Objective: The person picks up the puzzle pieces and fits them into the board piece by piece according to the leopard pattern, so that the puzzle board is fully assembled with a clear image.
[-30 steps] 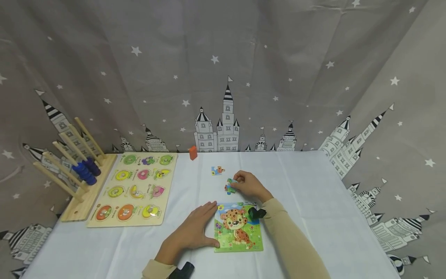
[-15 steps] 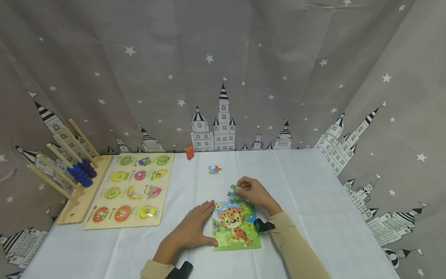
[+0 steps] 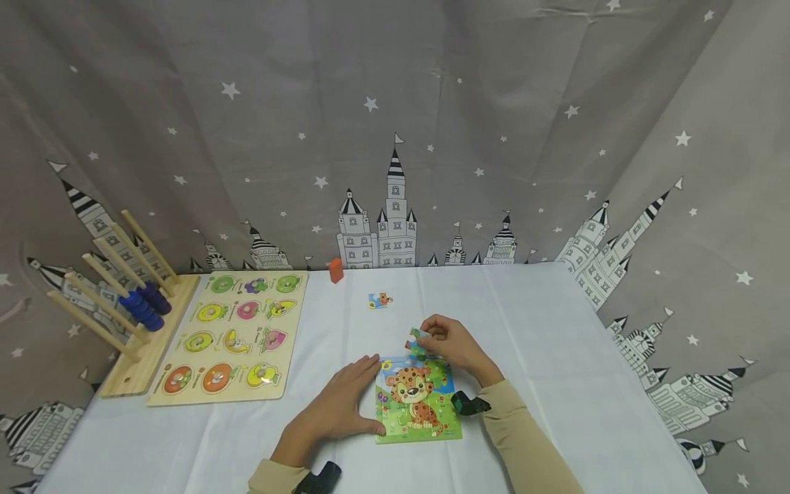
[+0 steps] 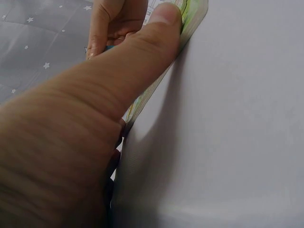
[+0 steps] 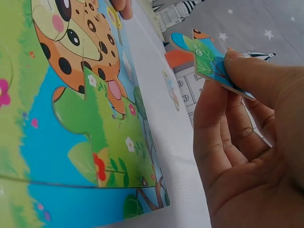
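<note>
A leopard-picture jigsaw puzzle [image 3: 424, 414] lies in its board in front of me. My left hand [image 3: 341, 399] rests along the board's left side, fingers stretched toward the top corner; its thumb [image 4: 142, 52] lies over the lower edge. Above the puzzle, my right hand [image 3: 455, 344] pinches a jigsaw piece [image 5: 209, 59] between thumb and fingers. This piece is blue and green with leaves, held apart from the board and tilted in the right wrist view. Blue surface [image 5: 45, 123] shows beside a seated grass-and-flower piece [image 5: 116, 137].
Another jigsaw piece [image 3: 380, 300] lies farther back on the white tablecloth [image 3: 555, 384]. An orange block [image 3: 336, 270] stands at the back edge. To the left are a fruit puzzle board [image 3: 247, 374] and a wooden peg stand [image 3: 154, 353] with blue and purple rings.
My right hand has brought the jigsaw piece from the cloth beyond the puzzle nearer to its top edge and tilted it up. My left hand stays by the board. The head view has shifted slightly.
</note>
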Motion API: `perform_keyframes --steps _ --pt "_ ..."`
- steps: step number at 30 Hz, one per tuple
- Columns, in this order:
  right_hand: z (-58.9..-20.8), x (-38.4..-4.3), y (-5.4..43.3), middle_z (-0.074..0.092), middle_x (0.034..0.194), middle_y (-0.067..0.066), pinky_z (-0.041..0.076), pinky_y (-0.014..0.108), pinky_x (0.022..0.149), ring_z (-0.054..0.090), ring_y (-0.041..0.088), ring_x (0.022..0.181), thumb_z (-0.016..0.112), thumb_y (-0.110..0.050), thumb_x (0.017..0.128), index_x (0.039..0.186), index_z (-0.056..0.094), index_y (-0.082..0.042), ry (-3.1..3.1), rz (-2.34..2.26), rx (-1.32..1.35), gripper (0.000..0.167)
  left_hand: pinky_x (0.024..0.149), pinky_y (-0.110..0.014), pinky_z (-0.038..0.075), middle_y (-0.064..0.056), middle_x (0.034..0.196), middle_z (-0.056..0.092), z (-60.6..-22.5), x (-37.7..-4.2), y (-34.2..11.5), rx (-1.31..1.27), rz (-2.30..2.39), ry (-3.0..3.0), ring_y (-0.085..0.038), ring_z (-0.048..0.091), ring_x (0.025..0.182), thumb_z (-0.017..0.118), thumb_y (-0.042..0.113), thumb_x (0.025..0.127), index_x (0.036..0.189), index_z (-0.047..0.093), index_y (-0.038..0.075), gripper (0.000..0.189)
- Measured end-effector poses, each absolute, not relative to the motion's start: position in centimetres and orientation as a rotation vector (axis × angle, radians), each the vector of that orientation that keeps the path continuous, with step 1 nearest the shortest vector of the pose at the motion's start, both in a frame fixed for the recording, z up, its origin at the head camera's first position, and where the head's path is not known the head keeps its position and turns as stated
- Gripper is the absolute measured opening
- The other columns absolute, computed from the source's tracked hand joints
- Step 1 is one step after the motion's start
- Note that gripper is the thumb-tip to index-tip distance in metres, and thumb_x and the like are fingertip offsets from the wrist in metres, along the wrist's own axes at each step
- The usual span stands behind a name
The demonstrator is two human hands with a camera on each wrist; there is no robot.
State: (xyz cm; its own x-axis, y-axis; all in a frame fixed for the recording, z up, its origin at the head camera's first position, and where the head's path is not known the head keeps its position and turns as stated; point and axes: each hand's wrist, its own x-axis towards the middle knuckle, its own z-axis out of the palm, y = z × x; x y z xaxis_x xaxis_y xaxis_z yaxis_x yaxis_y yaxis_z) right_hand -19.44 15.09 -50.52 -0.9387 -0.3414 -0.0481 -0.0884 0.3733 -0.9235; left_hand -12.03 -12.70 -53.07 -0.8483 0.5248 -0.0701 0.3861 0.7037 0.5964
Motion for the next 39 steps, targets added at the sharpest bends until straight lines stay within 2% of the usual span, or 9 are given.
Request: perform_keyframes --steps 5,11,14,22,25,27,32,36,39 --pt "-50.4 -19.2 15.4 0.069 0.099 0.008 0.062 0.033 0.079 0.071 0.015 0.084 0.071 -0.019 0.096 0.113 0.063 -0.006 2.353 -1.633 -0.355 0.023 0.125 -0.059 0.023 -0.008 0.169 0.029 -53.1 -12.0 -12.7 0.726 0.863 2.672 -0.036 0.026 0.156 0.084 0.070 0.066 0.159 0.035 0.009 0.121" --pt "-50.5 -18.7 16.6 0.067 0.113 0.016 0.061 0.037 0.076 0.073 0.019 0.088 0.068 -0.019 0.099 0.121 0.061 -0.005 2.339 -1.647 -0.326 0.027 0.126 -0.059 0.023 -0.008 0.169 0.029 -53.0 -12.0 -12.7 0.731 0.858 2.674 -0.035 0.026 0.156 0.084 0.070 0.066 0.159 0.035 0.009 0.121" --pt "-50.5 -18.5 17.3 0.064 0.119 0.019 0.061 0.040 0.079 0.073 0.020 0.091 0.066 -0.017 0.100 0.125 0.061 -0.004 2.363 -1.643 -0.322 0.028 0.126 -0.059 0.023 -0.009 0.169 0.029 -52.9 -12.0 -12.7 0.738 0.854 2.678 -0.036 0.026 0.156 0.084 0.069 0.066 0.159 0.035 0.008 0.122" --pt "-50.9 -18.0 19.0 0.063 0.120 0.019 0.057 0.032 0.072 0.071 0.017 0.086 0.069 -0.018 0.098 0.125 0.063 -0.007 2.442 -1.538 -0.240 0.030 0.125 -0.060 0.023 -0.010 0.168 0.030 -52.7 -12.0 -12.7 0.747 0.865 2.673 -0.037 0.026 0.156 0.085 0.066 0.068 0.158 0.035 0.007 0.119" --pt "-51.3 -17.8 20.1 0.065 0.126 0.018 0.057 0.032 0.075 0.071 0.014 0.087 0.070 -0.018 0.097 0.123 0.066 -0.010 2.520 -1.448 -0.178 0.027 0.125 -0.061 0.021 -0.012 0.168 0.030 -52.9 -11.8 -12.5 0.754 0.871 2.675 -0.038 0.025 0.156 0.082 0.065 0.072 0.158 0.037 0.010 0.112" --pt "-51.6 -17.7 21.0 0.069 0.122 0.016 0.056 0.031 0.075 0.070 0.013 0.084 0.070 -0.018 0.097 0.121 0.068 -0.010 2.598 -1.367 -0.135 0.026 0.125 -0.062 0.019 -0.012 0.168 0.030 -53.0 -11.6 -12.2 0.769 0.867 2.682 -0.039 0.024 0.156 0.078 0.065 0.076 0.158 0.038 0.013 0.106" --pt "-51.7 -17.8 23.0 0.071 0.098 0.007 0.048 0.031 0.073 0.059 0.014 0.077 0.070 -0.018 0.096 0.119 0.071 -0.009 2.819 -1.099 -0.062 0.025 0.123 -0.068 0.016 -0.013 0.168 0.028 -52.9 -11.4 -11.4 0.846 0.841 2.709 -0.042 0.022 0.156 0.070 0.066 0.084 0.157 0.042 0.019 0.091" --pt "-51.3 -17.4 22.9 0.069 0.100 0.005 0.049 0.034 0.077 0.059 0.017 0.087 0.074 -0.018 0.093 0.114 0.073 -0.010 2.953 -0.966 -0.079 0.023 0.122 -0.070 0.016 -0.013 0.168 0.028 -53.0 -11.3 -10.8 0.881 0.797 2.734 -0.043 0.021 0.156 0.067 0.066 0.087 0.156 0.043 0.025 0.084" --pt "-51.0 -16.4 21.7 0.070 0.102 0.002 0.052 0.034 0.079 0.060 0.015 0.088 0.078 -0.018 0.090 0.109 0.075 -0.011 2.976 -0.972 -0.179 0.020 0.122 -0.070 0.015 -0.013 0.168 0.028 -52.9 -11.2 -10.6 0.891 0.770 2.746 -0.043 0.021 0.156 0.066 0.065 0.088 0.156 0.043 0.027 0.081"
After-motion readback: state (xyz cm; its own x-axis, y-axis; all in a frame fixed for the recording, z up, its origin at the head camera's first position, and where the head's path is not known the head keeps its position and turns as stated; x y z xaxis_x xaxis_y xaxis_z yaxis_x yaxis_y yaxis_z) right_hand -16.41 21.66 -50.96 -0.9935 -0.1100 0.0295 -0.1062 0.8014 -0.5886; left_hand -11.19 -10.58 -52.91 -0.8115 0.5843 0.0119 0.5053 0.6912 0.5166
